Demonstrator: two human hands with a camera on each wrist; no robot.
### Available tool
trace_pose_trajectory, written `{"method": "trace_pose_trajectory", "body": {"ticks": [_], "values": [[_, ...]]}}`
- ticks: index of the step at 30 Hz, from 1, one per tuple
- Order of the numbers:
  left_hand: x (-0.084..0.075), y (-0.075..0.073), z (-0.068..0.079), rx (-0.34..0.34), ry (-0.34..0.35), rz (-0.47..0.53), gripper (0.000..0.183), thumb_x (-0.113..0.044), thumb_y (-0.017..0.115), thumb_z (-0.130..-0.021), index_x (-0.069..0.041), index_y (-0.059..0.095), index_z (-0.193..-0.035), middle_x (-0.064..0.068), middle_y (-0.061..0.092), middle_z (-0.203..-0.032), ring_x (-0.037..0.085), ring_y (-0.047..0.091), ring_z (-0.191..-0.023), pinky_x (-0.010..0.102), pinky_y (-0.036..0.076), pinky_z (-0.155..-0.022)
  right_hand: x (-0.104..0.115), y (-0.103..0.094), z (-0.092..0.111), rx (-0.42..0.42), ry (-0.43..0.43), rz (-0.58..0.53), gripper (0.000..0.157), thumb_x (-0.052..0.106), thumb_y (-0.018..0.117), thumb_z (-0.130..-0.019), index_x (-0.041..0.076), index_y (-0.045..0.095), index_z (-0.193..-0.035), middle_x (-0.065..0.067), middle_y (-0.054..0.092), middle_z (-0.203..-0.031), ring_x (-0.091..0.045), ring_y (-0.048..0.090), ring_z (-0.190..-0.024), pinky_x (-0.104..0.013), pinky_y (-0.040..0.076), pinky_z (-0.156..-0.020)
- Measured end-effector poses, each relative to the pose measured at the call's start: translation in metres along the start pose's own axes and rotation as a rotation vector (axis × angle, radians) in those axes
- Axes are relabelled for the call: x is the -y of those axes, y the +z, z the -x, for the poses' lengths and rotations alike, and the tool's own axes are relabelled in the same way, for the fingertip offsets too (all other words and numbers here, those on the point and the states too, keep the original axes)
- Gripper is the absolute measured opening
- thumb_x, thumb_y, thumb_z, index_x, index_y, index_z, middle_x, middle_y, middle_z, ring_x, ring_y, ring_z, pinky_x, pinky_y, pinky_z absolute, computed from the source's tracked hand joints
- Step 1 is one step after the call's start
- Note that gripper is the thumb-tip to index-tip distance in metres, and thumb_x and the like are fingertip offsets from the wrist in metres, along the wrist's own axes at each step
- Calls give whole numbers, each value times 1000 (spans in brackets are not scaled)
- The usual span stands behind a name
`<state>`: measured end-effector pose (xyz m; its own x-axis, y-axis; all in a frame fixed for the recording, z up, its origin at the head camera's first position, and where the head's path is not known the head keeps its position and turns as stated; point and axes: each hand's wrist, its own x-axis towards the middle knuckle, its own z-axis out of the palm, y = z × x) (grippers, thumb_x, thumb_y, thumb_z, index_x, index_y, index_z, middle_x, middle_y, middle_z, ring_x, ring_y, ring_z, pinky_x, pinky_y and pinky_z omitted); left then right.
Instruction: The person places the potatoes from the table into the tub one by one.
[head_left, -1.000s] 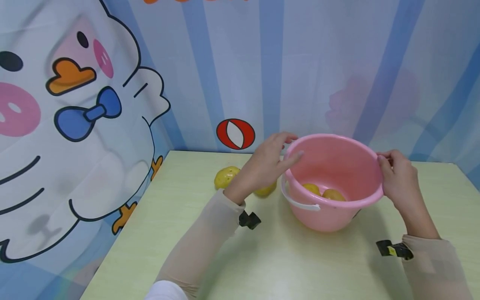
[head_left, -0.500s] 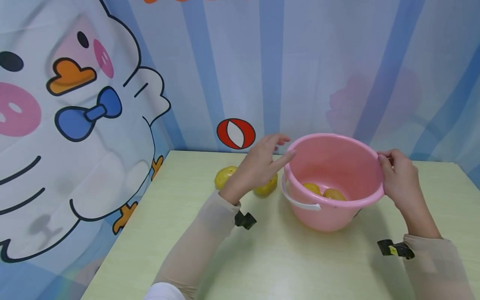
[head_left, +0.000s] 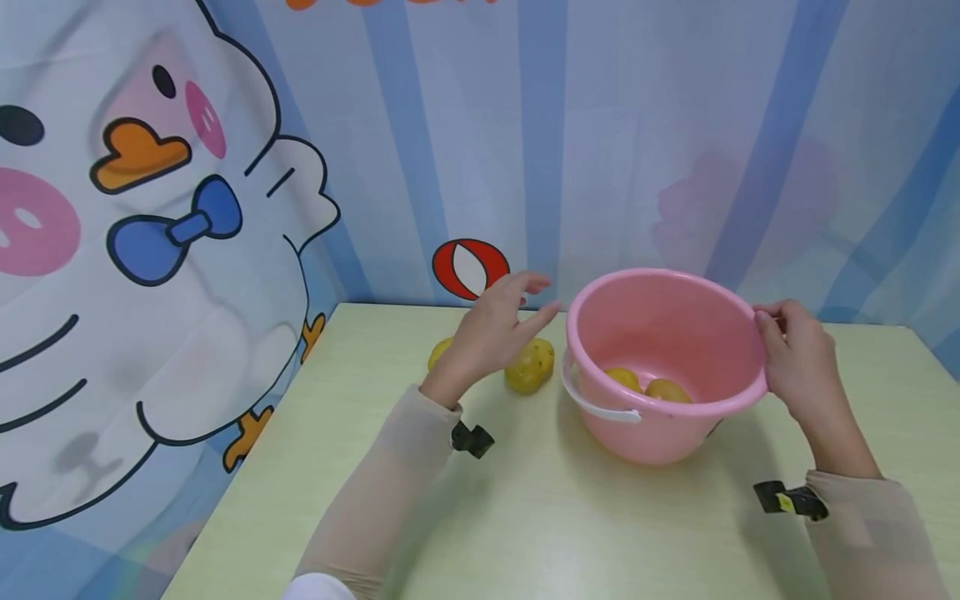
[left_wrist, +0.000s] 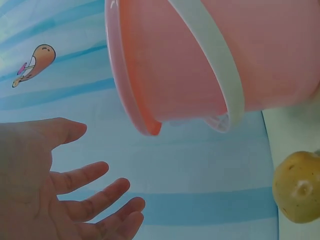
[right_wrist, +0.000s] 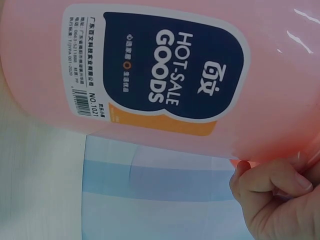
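A pink bucket with a white handle stands on the table, its mouth tipped toward me. Two yellow potatoes lie at its bottom. My right hand grips the rim on the right side, thumb toward the inside. In the right wrist view the curled fingers hold the edge below a printed label. My left hand is apart from the bucket on its left, fingers spread and holding nothing. Beneath and beside that hand lie a potato and another potato, partly hidden by the hand.
The pale wooden table ends at a back edge against a blue striped cloth backdrop with a large cartoon bird on the left. A dark wrist strap is on the left sleeve, another dark strap on the right.
My left hand has moved left, away from the bucket's rim, and more of the nearer loose potato shows. The right hand keeps its grip and the bucket stays put.
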<state>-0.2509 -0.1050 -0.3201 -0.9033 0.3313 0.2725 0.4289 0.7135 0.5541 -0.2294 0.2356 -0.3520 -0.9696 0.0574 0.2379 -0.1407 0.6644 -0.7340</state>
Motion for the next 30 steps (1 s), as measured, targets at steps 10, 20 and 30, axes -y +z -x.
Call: {"method": "trace_pose_trajectory", "body": {"ticks": [10,20,30], "values": [[27,4,-1,-6,-90,-14,49,-40,61,-99,-16,52,-141,2,57,-132,21,56,-115,39,52,-92,0,0,0,-1,-1,-7,53,33,30,-109,-12,45,-134,-34,53,-116,-17,59,-63,-30,51,-48],[48,8,-3,-7,-184,-21,47,-38,64,-98,-17,53,-138,2,59,-131,21,57,-114,40,50,-94,-1,-1,-1,-18,-12,5,52,31,30,-109,-13,47,-132,-33,54,-114,-13,58,-63,-29,50,-48],[70,10,-2,-12,-235,-10,44,-38,63,-98,-15,55,-134,3,60,-129,23,57,-111,41,49,-95,0,-1,0,-12,-10,-3,52,31,29,-109,-13,46,-131,-33,54,-114,-16,59,-62,-30,51,-48]]}}
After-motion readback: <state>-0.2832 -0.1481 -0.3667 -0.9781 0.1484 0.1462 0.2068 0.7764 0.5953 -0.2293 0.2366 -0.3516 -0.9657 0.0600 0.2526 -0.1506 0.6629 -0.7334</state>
